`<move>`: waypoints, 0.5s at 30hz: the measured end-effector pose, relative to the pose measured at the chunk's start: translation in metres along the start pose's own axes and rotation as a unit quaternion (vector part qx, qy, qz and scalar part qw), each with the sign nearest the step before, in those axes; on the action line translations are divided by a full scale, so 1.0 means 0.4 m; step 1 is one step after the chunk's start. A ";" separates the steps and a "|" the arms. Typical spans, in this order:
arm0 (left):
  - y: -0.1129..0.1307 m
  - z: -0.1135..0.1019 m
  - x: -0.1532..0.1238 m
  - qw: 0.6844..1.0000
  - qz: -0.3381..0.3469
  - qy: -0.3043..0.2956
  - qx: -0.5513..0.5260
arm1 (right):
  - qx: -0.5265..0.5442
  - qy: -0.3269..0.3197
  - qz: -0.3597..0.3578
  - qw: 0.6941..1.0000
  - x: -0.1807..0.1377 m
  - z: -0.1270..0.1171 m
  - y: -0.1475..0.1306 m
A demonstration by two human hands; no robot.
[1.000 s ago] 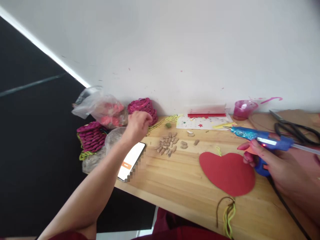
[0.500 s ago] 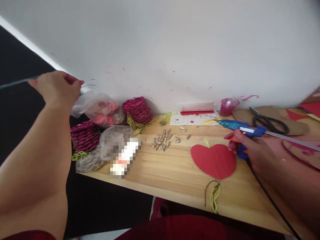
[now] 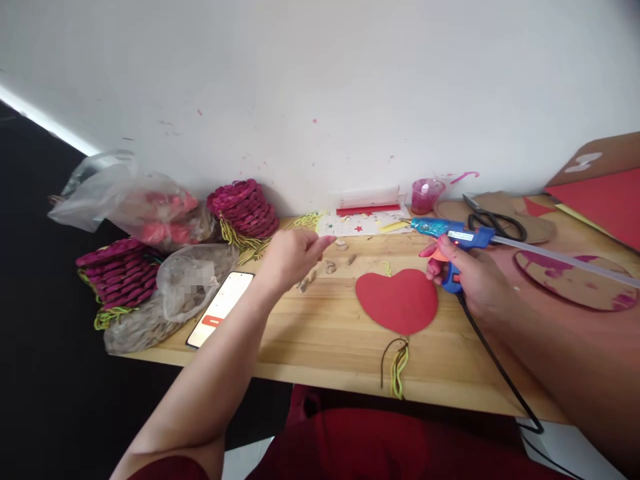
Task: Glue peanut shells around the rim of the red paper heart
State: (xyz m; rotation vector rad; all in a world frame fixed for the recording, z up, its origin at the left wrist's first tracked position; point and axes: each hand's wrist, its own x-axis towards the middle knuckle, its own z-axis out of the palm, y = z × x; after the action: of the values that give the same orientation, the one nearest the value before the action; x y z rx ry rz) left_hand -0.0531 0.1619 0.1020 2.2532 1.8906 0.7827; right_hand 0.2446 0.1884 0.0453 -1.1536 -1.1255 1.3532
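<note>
My right hand (image 3: 470, 270) grips a blue glue gun (image 3: 457, 233) by its handle, a finger at the orange trigger. A long clear glue stick (image 3: 565, 257) extends from its rear, and its nozzle points left. Just left of that hand lies a red heart cutout (image 3: 397, 303), with a yarn tassel (image 3: 399, 370) at its bottom tip. My left hand (image 3: 293, 257) is over a group of small tan shell-like pieces (image 3: 306, 281), hiding most of them. Its thumb and fingers look drawn together; whatever they hold, if anything, is hidden.
On the left are pink woven baskets (image 3: 245, 213), plastic bags (image 3: 160, 217) and a lit phone (image 3: 220, 310). Along the wall sit a patterned sheet (image 3: 367, 223) and a cup of pink liquid (image 3: 427, 195). Black scissors (image 3: 500, 223) and cardboard (image 3: 580, 277) lie at right. A cord trails from the glue gun.
My left hand has come from the bags at far left to above the tan pieces. The view has shifted; my right hand still holds the glue gun.
</note>
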 end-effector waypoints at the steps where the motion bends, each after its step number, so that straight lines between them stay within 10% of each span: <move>1: 0.008 0.017 0.004 1.000 0.019 -0.002 -0.014 | 0.001 0.001 0.000 1.000 -0.001 0.001 0.000; 15: -0.134 -0.017 0.024 0.986 -0.096 -0.114 0.080 | -0.009 -0.006 0.019 1.000 -0.008 -0.002 0.006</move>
State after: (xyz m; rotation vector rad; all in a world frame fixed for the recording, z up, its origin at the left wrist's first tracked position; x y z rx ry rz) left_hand -0.1029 0.1812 0.0898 2.0961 2.0787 0.3416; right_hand 0.2455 0.1851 0.0429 -1.1859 -1.1324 1.3833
